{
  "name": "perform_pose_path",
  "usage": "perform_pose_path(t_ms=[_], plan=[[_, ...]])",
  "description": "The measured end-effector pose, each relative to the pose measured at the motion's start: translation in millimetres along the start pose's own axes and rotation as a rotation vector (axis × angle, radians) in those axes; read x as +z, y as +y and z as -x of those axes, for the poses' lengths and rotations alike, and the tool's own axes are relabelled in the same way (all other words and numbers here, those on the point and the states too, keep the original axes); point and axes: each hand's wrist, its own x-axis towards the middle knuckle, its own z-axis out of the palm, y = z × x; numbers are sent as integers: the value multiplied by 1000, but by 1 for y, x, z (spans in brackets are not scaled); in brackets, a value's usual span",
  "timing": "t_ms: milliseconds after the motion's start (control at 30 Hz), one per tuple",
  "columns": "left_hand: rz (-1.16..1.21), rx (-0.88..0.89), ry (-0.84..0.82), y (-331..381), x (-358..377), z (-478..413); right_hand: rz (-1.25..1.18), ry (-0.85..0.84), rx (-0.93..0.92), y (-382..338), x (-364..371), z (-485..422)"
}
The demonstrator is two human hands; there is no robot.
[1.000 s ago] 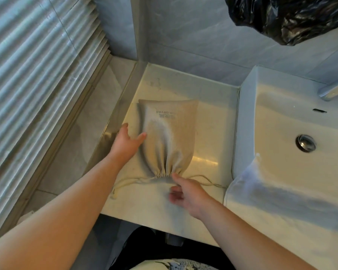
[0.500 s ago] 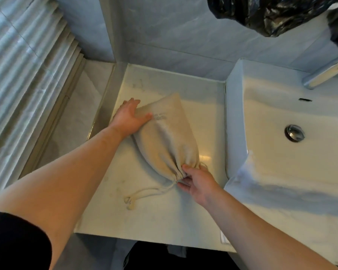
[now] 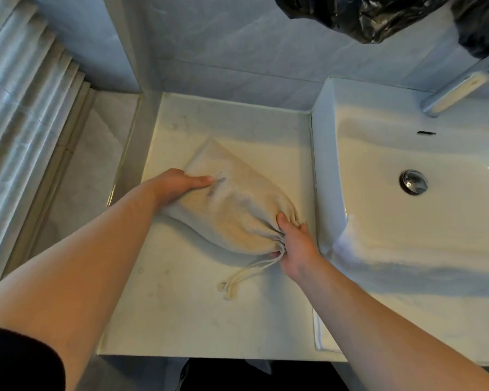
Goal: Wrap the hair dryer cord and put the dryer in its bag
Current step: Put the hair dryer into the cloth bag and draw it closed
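A beige cloth drawstring bag [image 3: 237, 204] lies bulging on the pale counter [image 3: 187, 311], turned diagonally with its gathered mouth toward the sink. My left hand [image 3: 178, 186] grips the bag's closed bottom end at the left. My right hand [image 3: 291, 244] pinches the gathered neck of the bag. The drawstring cords [image 3: 243, 276] trail from the neck across the counter toward me. The hair dryer and its cord are not visible; the bag's bulge hides whatever is inside.
A white sink basin [image 3: 407, 221] with a metal drain [image 3: 413, 182] and a chrome tap [image 3: 452, 91] stands at the right. A black plastic bag [image 3: 364, 15] hangs at the top right. The tiled wall stands behind the counter; the floor drops off to the left.
The bag has swung from pointing straight at me to lying diagonally, its neck now toward the sink. My right hand moved right with the neck; my left hand took hold of the bottom end.
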Motion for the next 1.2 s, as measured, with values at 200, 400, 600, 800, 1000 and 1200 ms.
perform_pose_path(t_ms=[200, 400, 600, 800, 1000, 1200], plan=[[323, 27, -12, -44, 18, 42, 117, -58, -98, -6, -12, 15], [527, 63, 138, -64, 24, 81, 304, -172, -265, -38, -8, 51], [640, 181, 89, -12, 54, 125, 253, -236, -357, -100, -37, 92], [498, 361, -8, 73, 130, 148, 111, -123, -464, -151, -129, 119], [365, 427, -154, 141, 243, 155, -52, 21, -506, -184, -246, 126], [270, 447, -247, 183, 376, 164, -188, 113, -510, -211, -377, 131]])
